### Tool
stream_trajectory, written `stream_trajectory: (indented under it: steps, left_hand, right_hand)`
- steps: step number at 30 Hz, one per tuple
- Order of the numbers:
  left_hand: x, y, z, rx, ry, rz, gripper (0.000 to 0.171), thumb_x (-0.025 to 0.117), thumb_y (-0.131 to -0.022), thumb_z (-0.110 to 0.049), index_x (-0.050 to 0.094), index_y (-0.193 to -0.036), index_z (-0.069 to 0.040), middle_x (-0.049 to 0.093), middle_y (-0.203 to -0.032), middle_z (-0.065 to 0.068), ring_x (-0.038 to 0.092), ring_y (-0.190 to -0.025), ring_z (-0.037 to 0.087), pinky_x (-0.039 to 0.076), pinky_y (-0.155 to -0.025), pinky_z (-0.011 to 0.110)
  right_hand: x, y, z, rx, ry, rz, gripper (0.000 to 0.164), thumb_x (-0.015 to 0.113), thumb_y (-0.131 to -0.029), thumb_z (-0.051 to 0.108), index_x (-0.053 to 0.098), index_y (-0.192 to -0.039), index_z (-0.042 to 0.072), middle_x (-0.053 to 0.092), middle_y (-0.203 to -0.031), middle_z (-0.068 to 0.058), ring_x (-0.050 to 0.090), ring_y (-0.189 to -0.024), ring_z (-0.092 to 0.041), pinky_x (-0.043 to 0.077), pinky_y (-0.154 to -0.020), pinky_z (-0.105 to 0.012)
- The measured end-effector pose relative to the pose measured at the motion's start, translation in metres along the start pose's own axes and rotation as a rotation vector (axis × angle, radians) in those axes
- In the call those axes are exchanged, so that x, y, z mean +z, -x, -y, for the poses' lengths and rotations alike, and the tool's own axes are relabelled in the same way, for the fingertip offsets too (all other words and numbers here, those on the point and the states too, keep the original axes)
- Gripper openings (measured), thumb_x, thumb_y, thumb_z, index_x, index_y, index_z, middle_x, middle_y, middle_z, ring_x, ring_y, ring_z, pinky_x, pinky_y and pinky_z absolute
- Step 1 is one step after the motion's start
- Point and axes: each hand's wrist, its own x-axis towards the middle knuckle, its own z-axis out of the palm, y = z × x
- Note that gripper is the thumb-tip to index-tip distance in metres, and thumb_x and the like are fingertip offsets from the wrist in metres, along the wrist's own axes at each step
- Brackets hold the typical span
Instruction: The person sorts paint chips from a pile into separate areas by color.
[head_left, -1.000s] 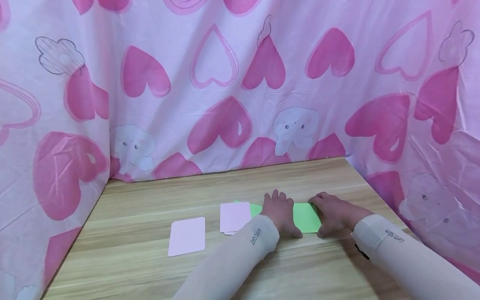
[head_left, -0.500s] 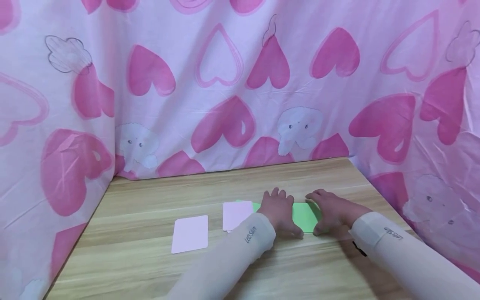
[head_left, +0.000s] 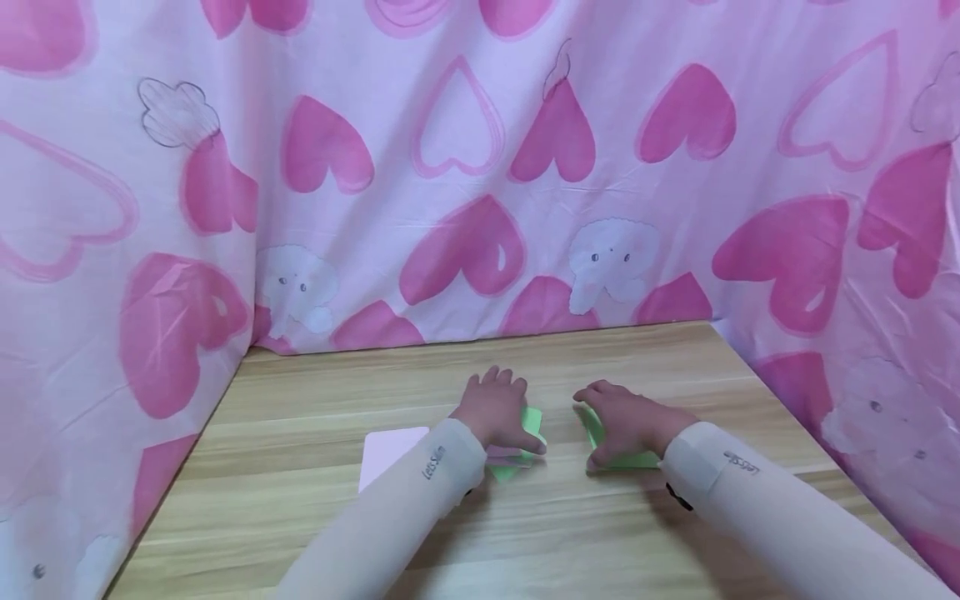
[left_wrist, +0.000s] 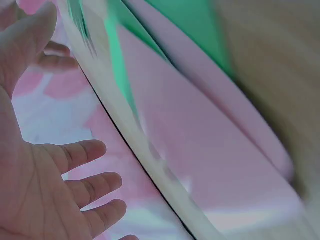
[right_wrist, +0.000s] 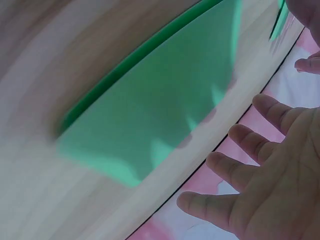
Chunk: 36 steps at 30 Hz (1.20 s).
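In the head view my left hand (head_left: pixel 491 412) spreads over a group of pink cards (left_wrist: pixel 200 145) and green cards (left_wrist: pixel 192 25). Green corners (head_left: pixel 532 419) show past its thumb side; much of the group is hidden beneath the hand and sleeve. My right hand (head_left: pixel 626 423) arches over green cards (right_wrist: pixel 155 95), its thumb close to their near edge. These lie stacked slightly askew on the wood in the right wrist view. Straight, parted fingers (left_wrist: pixel 95 187) show in the left wrist view, and likewise fingers (right_wrist: pixel 232 170) in the right.
A pink card (head_left: pixel 392 454) lies left of the left hand, partly behind the sleeve. The wood-grain table (head_left: pixel 555 517) is bounded at the back and sides by a pink heart-print cloth (head_left: pixel 465 242).
Both hands have moved left: the left from beside the green cards to above the pink-and-green group, the right over the green cards. The head view has turned slightly left.
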Motion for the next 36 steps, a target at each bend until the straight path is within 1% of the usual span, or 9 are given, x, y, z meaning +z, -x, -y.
stream_trajectory:
  steps: [4,8,12,15,20,24,29,33,36]
  left_hand:
    - [0.001,0.008,0.024,-0.043,0.022,-0.008,0.106,0.077,-0.073,-0.079,0.050,-0.154,-0.016,0.047,-0.161,0.010,0.034,-0.156,0.036,0.033,-0.124,0.060]
    - [0.002,0.015,0.043,-0.084,0.065,-0.002,0.105,0.078,-0.075,-0.077,0.049,-0.156,-0.016,0.045,-0.164,0.010,0.032,-0.157,0.036,0.031,-0.125,0.060]
    - [0.002,0.024,0.055,-0.105,0.101,0.003,0.103,0.079,-0.075,-0.074,0.051,-0.154,-0.014,0.045,-0.164,0.011,0.032,-0.157,0.037,0.030,-0.125,0.062]
    - [0.002,0.031,0.063,-0.120,0.122,0.014,0.103,0.081,-0.075,-0.072,0.052,-0.154,-0.014,0.045,-0.163,0.011,0.032,-0.157,0.038,0.029,-0.125,0.063]
    - [0.005,0.040,0.075,-0.128,0.124,0.033,0.100,0.085,-0.074,-0.069,0.054,-0.152,-0.014,0.049,-0.161,0.009,0.034,-0.156,0.037,0.029,-0.125,0.062]
    - [0.008,0.044,0.081,-0.122,0.154,0.045,0.101,0.091,-0.068,-0.065,0.056,-0.149,-0.014,0.052,-0.157,0.011,0.035,-0.155,0.039,0.029,-0.124,0.065]
    - [0.013,0.047,0.084,-0.124,0.213,0.073,0.107,0.096,-0.063,-0.059,0.054,-0.151,-0.014,0.049,-0.160,0.013,0.031,-0.157,0.041,0.024,-0.126,0.066]
    - [0.016,0.048,0.084,-0.112,0.208,0.074,0.106,0.096,-0.063,-0.058,0.054,-0.151,-0.015,0.050,-0.159,0.012,0.032,-0.156,0.042,0.024,-0.126,0.067]
    - [0.016,0.047,0.083,-0.110,0.201,0.075,0.104,0.097,-0.063,-0.057,0.055,-0.150,-0.016,0.052,-0.157,0.011,0.033,-0.156,0.042,0.025,-0.125,0.066]
  right_hand:
    - [0.001,-0.011,0.014,-0.013,0.001,0.012,0.104,0.097,-0.069,0.043,0.048,-0.154,0.011,0.047,-0.157,-0.012,0.046,-0.144,-0.039,0.045,-0.112,-0.067]
    - [0.004,-0.021,0.024,-0.024,-0.015,0.019,0.105,0.097,-0.069,0.045,0.048,-0.155,0.011,0.045,-0.159,-0.015,0.043,-0.147,-0.040,0.038,-0.114,-0.073]
    - [0.008,-0.029,0.031,-0.034,-0.022,0.017,0.104,0.097,-0.069,0.046,0.048,-0.155,0.012,0.046,-0.158,-0.014,0.043,-0.147,-0.039,0.035,-0.115,-0.076]
    - [0.010,-0.034,0.040,-0.032,-0.023,0.016,0.103,0.095,-0.070,0.047,0.048,-0.155,0.014,0.046,-0.158,-0.010,0.043,-0.147,-0.037,0.034,-0.116,-0.075]
    - [0.013,-0.044,0.056,-0.059,-0.008,-0.008,0.102,0.094,-0.070,0.051,0.050,-0.154,0.012,0.049,-0.156,-0.009,0.044,-0.146,-0.035,0.032,-0.113,-0.081]
    - [0.018,-0.051,0.069,-0.048,0.003,-0.014,0.100,0.094,-0.070,0.053,0.053,-0.152,0.014,0.050,-0.156,-0.008,0.043,-0.147,-0.035,0.030,-0.113,-0.081]
    - [0.023,-0.058,0.081,-0.047,0.030,-0.011,0.099,0.093,-0.070,0.055,0.054,-0.151,0.014,0.051,-0.155,-0.008,0.043,-0.147,-0.035,0.031,-0.113,-0.081]
    - [0.026,-0.063,0.085,-0.048,0.058,-0.018,0.101,0.094,-0.067,0.059,0.056,-0.149,0.013,0.053,-0.152,-0.008,0.046,-0.143,-0.037,0.033,-0.110,-0.082]
    - [0.027,-0.066,0.087,-0.043,0.073,-0.018,0.102,0.094,-0.065,0.060,0.057,-0.147,0.013,0.054,-0.150,-0.008,0.047,-0.141,-0.037,0.034,-0.109,-0.082]
